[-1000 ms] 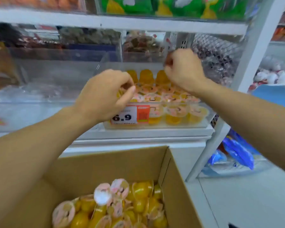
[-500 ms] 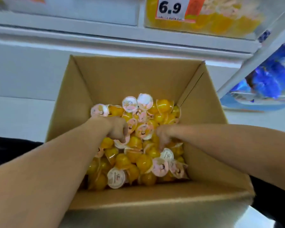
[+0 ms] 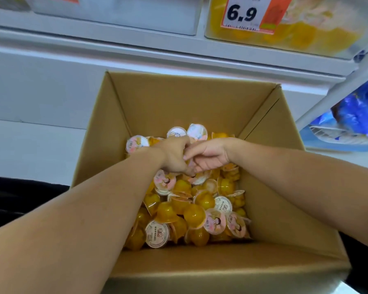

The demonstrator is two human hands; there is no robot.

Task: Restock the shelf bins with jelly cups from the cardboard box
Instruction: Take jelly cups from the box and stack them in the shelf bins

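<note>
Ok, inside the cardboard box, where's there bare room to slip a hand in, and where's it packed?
Bare cardboard shows along the far wall of the cardboard box, beyond the jelly cups. The cups lie packed from mid-box to the near wall. The middle is crowded: the left hand and right hand meet there over the heap.

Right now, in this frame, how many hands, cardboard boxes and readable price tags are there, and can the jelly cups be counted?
Hands: 2 (left hand, right hand)
Cardboard box: 1
Readable price tag: 1
Jelly cups: heaped, too many to count
Total counted: 4
</note>
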